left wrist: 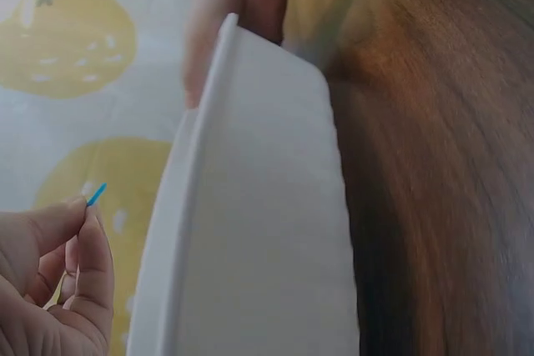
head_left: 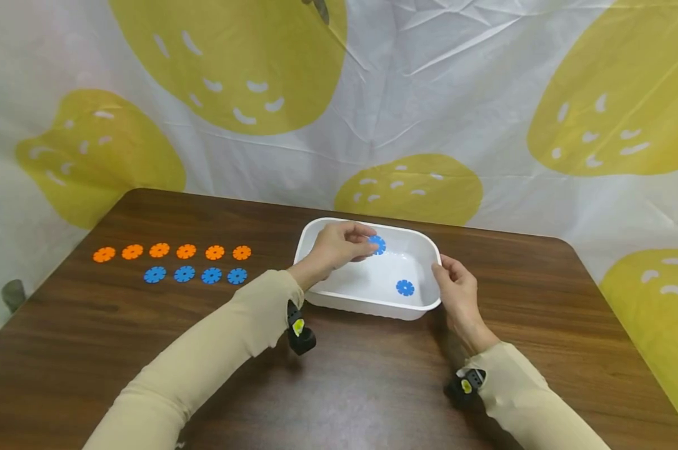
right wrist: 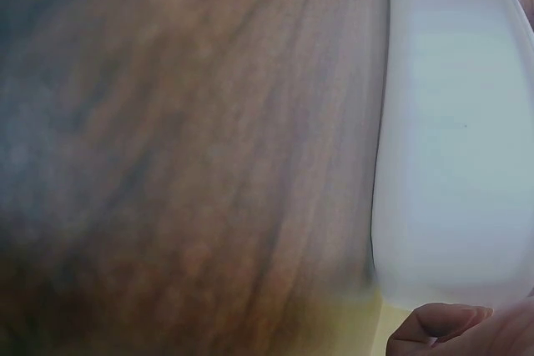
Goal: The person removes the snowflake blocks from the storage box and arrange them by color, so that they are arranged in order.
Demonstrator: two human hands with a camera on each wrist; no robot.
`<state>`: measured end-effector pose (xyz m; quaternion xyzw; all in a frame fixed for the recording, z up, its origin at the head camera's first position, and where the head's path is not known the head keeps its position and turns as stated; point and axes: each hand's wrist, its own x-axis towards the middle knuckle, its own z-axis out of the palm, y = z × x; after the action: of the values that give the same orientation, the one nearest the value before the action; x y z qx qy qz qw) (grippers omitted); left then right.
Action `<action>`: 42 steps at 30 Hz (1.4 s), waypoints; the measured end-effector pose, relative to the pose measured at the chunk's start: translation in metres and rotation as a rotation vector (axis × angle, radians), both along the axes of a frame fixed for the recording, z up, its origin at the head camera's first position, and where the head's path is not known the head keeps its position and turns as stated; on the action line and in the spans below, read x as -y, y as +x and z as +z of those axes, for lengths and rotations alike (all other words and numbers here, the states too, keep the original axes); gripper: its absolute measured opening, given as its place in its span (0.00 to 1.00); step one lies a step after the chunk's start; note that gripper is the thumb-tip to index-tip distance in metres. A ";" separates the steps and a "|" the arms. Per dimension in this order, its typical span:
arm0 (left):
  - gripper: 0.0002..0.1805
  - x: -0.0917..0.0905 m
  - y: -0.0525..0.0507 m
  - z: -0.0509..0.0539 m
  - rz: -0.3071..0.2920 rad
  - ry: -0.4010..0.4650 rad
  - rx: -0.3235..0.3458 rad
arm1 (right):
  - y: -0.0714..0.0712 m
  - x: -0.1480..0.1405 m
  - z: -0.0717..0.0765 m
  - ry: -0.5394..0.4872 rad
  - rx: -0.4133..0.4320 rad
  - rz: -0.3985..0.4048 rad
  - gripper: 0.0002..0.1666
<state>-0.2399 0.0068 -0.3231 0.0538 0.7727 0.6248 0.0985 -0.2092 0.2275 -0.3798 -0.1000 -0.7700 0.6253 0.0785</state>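
Observation:
Over the white plastic tray [head_left: 367, 304], my left hand [head_left: 339, 245] pinches a blue notched disc [head_left: 378, 244] between thumb and fingertips. The left wrist view shows that disc [left wrist: 97, 195] edge-on, above the level of the tray rim. My right hand [head_left: 457, 290] grips the tray's right rim, thumb on the near side and fingers behind. Another blue notched disc [head_left: 405, 287] lies flat on the tray floor toward the right. In the right wrist view, the tray's outer wall [right wrist: 459, 139] fills the right side, with the right hand [right wrist: 446, 327] at its lower corner.
On the brown wooden table [head_left: 350, 387], left of the tray, a row of several orange notched discs [head_left: 186, 251] lies behind a row of several blue notched discs [head_left: 184, 274]. A white cloth [head_left: 249, 162] with yellow fruit prints hangs behind the table.

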 end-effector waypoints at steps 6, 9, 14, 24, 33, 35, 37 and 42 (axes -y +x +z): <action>0.16 0.030 0.005 0.006 0.053 0.046 -0.037 | 0.000 0.001 0.000 0.012 0.000 0.006 0.22; 0.16 0.049 0.008 0.006 0.080 0.056 -0.055 | 0.000 0.000 -0.001 0.021 -0.007 0.007 0.22; 0.17 0.084 0.015 0.004 0.131 0.032 -0.071 | 0.000 -0.001 -0.002 0.030 -0.003 0.011 0.23; 0.22 0.155 0.031 -0.010 0.230 -0.077 -0.067 | 0.000 -0.003 -0.001 0.038 0.013 0.023 0.24; 0.28 0.220 0.053 -0.026 0.334 -0.075 -0.026 | -0.001 -0.001 0.000 0.031 0.006 0.018 0.24; 0.27 0.233 0.057 -0.030 0.369 -0.085 -0.024 | -0.001 -0.001 0.000 0.026 -0.004 0.016 0.23; 0.24 0.246 0.060 -0.033 0.410 -0.094 -0.026 | -0.001 -0.001 0.000 0.024 -0.008 0.013 0.23; 0.12 0.276 0.068 -0.039 0.491 -0.091 -0.043 | -0.002 -0.001 -0.002 0.022 0.000 0.004 0.23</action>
<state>-0.1720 -0.2697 -0.3622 -0.1268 0.7918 0.5933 -0.0702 -0.2111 0.2282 -0.3820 -0.0977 -0.7771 0.6168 0.0786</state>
